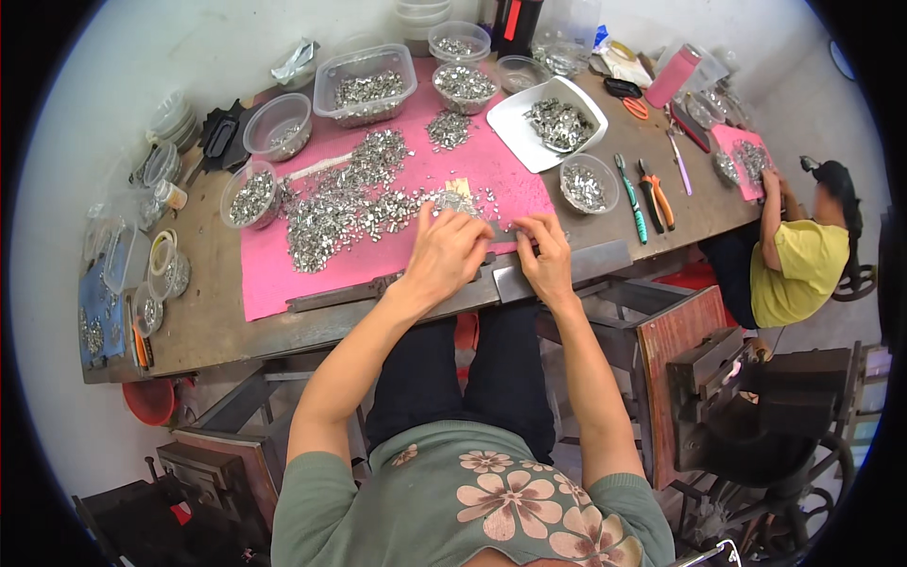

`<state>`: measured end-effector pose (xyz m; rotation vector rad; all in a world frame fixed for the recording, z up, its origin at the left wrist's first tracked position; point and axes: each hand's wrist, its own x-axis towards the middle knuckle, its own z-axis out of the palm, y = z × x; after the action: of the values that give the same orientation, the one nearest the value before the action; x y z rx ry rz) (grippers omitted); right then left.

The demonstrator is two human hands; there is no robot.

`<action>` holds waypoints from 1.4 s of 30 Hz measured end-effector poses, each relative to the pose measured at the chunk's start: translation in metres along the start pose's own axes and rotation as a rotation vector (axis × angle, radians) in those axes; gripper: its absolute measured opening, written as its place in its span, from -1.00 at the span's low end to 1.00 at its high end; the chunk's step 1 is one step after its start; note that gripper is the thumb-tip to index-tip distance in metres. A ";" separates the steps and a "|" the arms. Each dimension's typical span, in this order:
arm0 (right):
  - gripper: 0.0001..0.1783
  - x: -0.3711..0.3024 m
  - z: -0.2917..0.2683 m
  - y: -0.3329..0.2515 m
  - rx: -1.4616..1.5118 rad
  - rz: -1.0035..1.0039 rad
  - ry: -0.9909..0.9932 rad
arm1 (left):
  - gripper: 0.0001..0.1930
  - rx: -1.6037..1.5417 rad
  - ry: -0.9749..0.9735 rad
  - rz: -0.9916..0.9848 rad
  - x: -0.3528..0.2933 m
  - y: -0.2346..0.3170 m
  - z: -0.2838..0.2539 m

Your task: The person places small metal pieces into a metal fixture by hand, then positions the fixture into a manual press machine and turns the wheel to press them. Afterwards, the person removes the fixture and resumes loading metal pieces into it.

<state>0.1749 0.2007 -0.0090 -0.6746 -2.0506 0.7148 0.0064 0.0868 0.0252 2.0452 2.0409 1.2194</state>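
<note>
Both hands work over the front edge of a pink sheet [265,288] on the table. My left hand [442,250] is closed, its fingertips bent toward the right; whatever they hold is too small to make out. Just to its right, my right hand [545,255] has thumb and index finger pinched together, and I cannot make out what is between them. Beyond my left hand lies a spread heap of small silver metal pieces [331,222], with a small yellowish piece [459,186] next to it. Below my hands, a metal bar [605,257] runs along the table edge.
Clear tubs of metal pieces [253,196] ring the sheet, with a white tray [515,142] at the back right. A green toothbrush [630,197] and orange-handled pliers [656,196] lie right. A person in a yellow shirt [801,269] works at the far right.
</note>
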 end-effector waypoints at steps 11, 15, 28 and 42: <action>-0.82 -0.001 0.002 0.010 -0.110 -0.109 0.019 | -0.89 0.095 -0.038 0.042 0.026 -0.009 0.027; -0.83 -0.001 0.002 0.009 -0.118 -0.126 0.026 | -0.88 0.141 -0.049 0.116 0.023 -0.014 0.026; -0.84 -0.002 0.004 0.009 -0.090 -0.094 0.058 | -0.93 0.158 -0.020 0.038 0.025 -0.010 0.040; -0.89 -0.001 0.004 0.007 -0.077 -0.052 0.030 | -0.95 0.132 0.059 0.002 0.010 -0.012 0.005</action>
<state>0.1732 0.2038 -0.0167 -0.6694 -2.0692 0.5957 -0.0027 0.1003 0.0206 2.0900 2.2025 1.1896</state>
